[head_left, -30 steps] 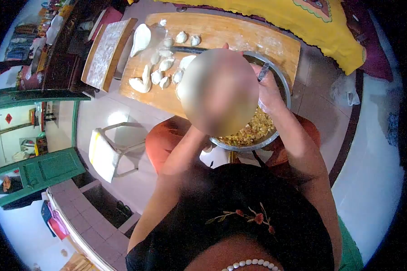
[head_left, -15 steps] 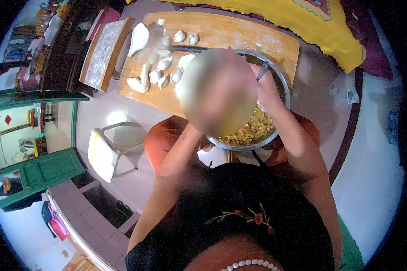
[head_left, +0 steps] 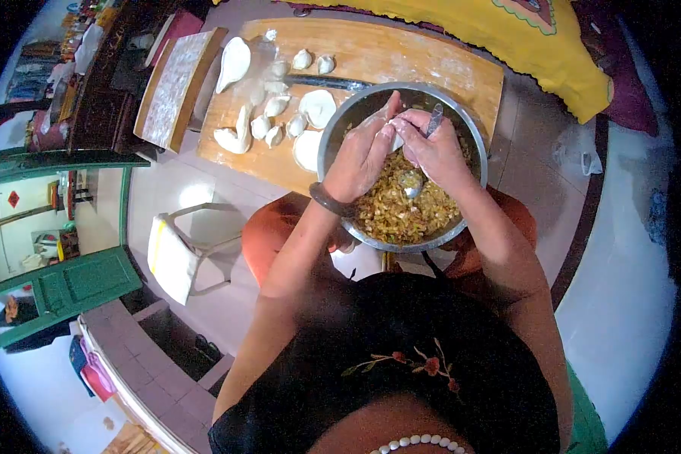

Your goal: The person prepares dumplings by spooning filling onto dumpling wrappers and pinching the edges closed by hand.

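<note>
My left hand [head_left: 359, 159] and my right hand [head_left: 437, 153] meet over a wide metal bowl [head_left: 327, 136]. Their fingers pinch a small white dumpling [head_left: 397, 141], mostly hidden by the fingers. A metal spoon [head_left: 411, 184] is also held in my right hand; its handle sticks up past the fingers and its head points down at the chopped filling [head_left: 393, 216]. Left of the bowl, a round dough wrapper [head_left: 317, 109] lies flat, with another wrapper [head_left: 306, 151] nearer me. Several folded dumplings [head_left: 277, 104] sit beyond them on the wooden table [head_left: 401, 57].
A large dough piece [head_left: 234, 62] and a bent dough strip [head_left: 238, 135] lie at the table's left end. Beside it stands a floury board [head_left: 178, 91]. A white chair [head_left: 172, 257] is at left, and a yellow cloth [head_left: 507, 45] hangs at the back.
A blurred patch that covered my left hand and part of the bowl is gone. Both hands are still over the bowl, with the spoon still in my right hand.
</note>
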A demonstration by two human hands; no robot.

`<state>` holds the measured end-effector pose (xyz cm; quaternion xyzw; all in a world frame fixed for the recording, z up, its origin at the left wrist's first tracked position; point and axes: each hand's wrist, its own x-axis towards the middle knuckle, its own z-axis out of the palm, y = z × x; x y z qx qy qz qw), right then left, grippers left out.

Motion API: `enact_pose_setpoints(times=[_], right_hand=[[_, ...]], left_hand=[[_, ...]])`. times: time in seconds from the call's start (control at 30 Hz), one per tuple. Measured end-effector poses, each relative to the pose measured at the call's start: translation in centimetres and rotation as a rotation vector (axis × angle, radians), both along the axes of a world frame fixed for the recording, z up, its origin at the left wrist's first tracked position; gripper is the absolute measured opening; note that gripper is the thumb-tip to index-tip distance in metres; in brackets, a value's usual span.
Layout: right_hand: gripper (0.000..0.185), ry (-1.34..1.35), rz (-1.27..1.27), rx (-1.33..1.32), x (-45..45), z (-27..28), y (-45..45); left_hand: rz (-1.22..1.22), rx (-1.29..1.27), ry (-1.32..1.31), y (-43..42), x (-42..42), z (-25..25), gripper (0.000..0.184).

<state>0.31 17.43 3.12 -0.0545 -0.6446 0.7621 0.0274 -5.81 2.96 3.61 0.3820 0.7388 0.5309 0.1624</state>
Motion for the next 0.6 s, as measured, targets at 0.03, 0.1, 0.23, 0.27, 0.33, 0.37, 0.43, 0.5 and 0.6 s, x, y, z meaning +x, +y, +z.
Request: enact_pose_setpoints(times=[0.03, 0.1, 0.23, 0.27, 0.33, 0.37, 0.43, 0.5, 0.6], right_hand=[[0.015, 0.008, 0.005, -0.003, 0.0, -0.1, 0.0], [0.015, 0.023, 0.015, -0.010, 0.0, -0.5, 0.0], [0.016, 0.062, -0.044, 0.062, -0.1, -0.3, -0.4], [0.017, 0.072, -0.069, 0.070, -0.1, -0.5, -0.5], [0.022, 0.065, -0.120, 0.049, -0.2, -0.4, -0.5], [0.025, 0.048, -0.145, 0.022, -0.2, -0.2, -0.4], [0.032, 0.026, -0.167, -0.015, -0.5, -0.1, -0.2], [0.038, 0.013, -0.164, -0.030, -0.9, -0.4, 0.3], [0.052, 0.030, -0.125, -0.055, -1.4, -0.2, -0.2]], left_hand=[[0.002, -0.010, 0.016, -0.1, 0.0, 0.0, 0.048], [0.030, 0.028, 0.004, -0.1, 0.2, 0.2, 0.045], [0.102, 0.076, -0.046, 0.0, 0.9, 1.0, 0.045], [0.116, 0.061, -0.072, -0.2, 0.8, 0.7, 0.045], [0.143, 0.035, -0.124, -0.7, 0.3, 0.2, 0.045], [0.163, 0.062, -0.230, -0.9, 0.2, 0.1, 0.045], [0.201, 0.117, -0.441, -1.2, 0.1, 0.5, 0.044], [0.168, 0.185, -0.514, -1.2, -0.4, 1.2, 0.049], [0.084, 0.304, -0.760, -1.5, -0.9, 2.0, 0.055]])
